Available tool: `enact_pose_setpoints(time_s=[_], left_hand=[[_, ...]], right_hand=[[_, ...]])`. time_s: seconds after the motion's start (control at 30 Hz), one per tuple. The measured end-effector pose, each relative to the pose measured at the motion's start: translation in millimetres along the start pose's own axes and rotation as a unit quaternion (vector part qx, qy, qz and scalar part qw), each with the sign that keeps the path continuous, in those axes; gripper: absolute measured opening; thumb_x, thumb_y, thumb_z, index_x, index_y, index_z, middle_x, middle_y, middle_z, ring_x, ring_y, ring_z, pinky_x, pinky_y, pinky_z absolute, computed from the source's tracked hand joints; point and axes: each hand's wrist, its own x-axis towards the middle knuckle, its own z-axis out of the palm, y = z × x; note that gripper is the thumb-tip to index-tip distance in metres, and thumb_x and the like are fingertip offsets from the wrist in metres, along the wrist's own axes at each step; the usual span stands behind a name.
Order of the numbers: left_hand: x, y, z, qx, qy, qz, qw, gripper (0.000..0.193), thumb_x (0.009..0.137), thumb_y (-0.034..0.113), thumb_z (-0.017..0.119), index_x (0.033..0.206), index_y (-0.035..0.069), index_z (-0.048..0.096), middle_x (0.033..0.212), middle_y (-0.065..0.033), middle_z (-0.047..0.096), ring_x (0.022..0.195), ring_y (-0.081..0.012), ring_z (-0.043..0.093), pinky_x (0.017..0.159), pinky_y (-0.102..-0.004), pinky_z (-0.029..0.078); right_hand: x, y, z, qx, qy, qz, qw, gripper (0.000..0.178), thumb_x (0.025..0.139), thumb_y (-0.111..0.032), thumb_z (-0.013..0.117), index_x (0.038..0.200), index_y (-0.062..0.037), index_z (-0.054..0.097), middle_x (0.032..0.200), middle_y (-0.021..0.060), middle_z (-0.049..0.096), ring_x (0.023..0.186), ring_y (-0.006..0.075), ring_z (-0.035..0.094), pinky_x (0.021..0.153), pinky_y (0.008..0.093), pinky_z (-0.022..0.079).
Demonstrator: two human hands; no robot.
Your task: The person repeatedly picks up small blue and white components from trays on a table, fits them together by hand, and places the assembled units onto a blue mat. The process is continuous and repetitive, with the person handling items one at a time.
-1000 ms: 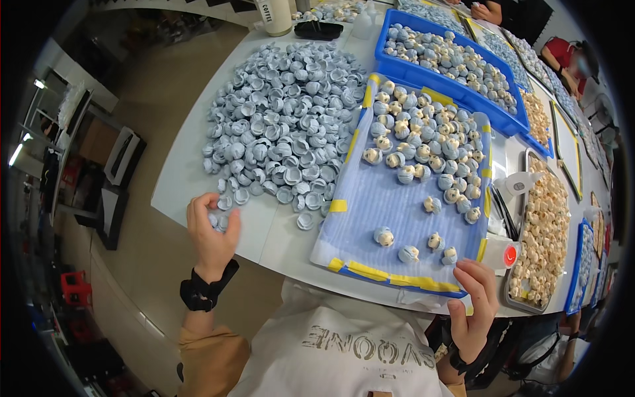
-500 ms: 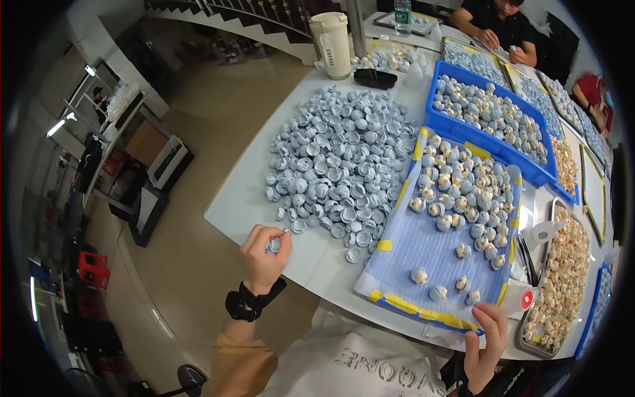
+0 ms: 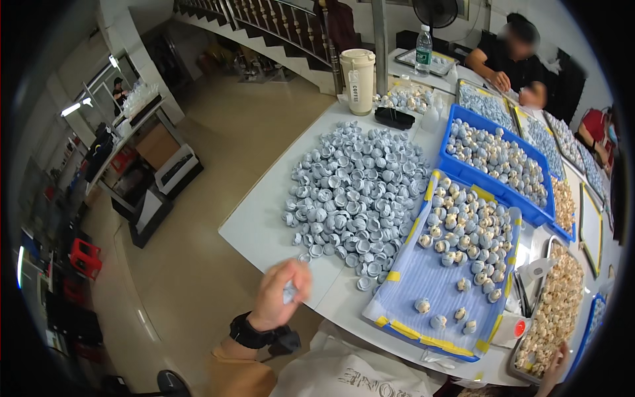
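Observation:
My left hand [image 3: 283, 291] is closed, a bit blurred, in front of the table's near left edge. A light blue cup-shaped shell [image 3: 289, 292] shows between its fingers. Beyond it spreads a big heap of the same hollow shells [image 3: 357, 192]. My right hand [image 3: 557, 368] is at the lower right, by the near end of a metal tray [image 3: 518, 354] full of small cream-coloured pieces [image 3: 559, 291]. Its fingers show only in part, so their grip is unclear. Between my hands lies a blue-lined tray [image 3: 397, 314] edged with yellow tape, holding round blue-and-cream pieces [image 3: 476, 225].
Behind the lined tray stands a blue bin [image 3: 496, 182] of similar round pieces. A lidded cup [image 3: 358, 83], a black holder [image 3: 395, 118] and a water bottle [image 3: 423, 51] stand farther back. A white container with a red spot [image 3: 514, 329] sits beside the metal tray. Co-workers sit across the table.
My right hand has left the lined tray's near corner and gone right to the metal tray. My left hand, still closed, has turned and sits lower and farther right in a shifted view.

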Motion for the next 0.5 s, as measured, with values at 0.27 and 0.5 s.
enact_pose_setpoints(time_s=[0.27,0.5], left_hand=[[11.4,-33.3,53.7,-0.312,-0.139,-0.377,0.861,0.030,0.093,0.036,0.036,0.084,0.010,0.048,0.081,-0.0047,0.048,0.063,-0.0170,0.046,0.050,-0.0273,0.036],[10.4,-50.5,70.0,-0.322,-0.156,-0.432,0.828,0.025,0.096,0.030,0.038,0.106,0.008,0.047,0.091,-0.0055,0.050,0.071,-0.0155,0.049,0.055,-0.0266,0.040]], right_hand=[[14.6,39.9,36.6,-0.079,-0.167,-0.103,0.977,0.030,0.080,-0.017,0.064,0.104,0.0009,0.061,0.095,0.0148,0.060,0.078,0.0238,0.056,0.067,0.0325,0.045],[10.6,13.3,32.3,-0.069,-0.186,-0.073,0.977,0.032,0.086,-0.020,0.062,0.111,0.0007,0.057,0.090,0.0136,0.060,0.068,0.0189,0.054,0.059,0.0310,0.045]])
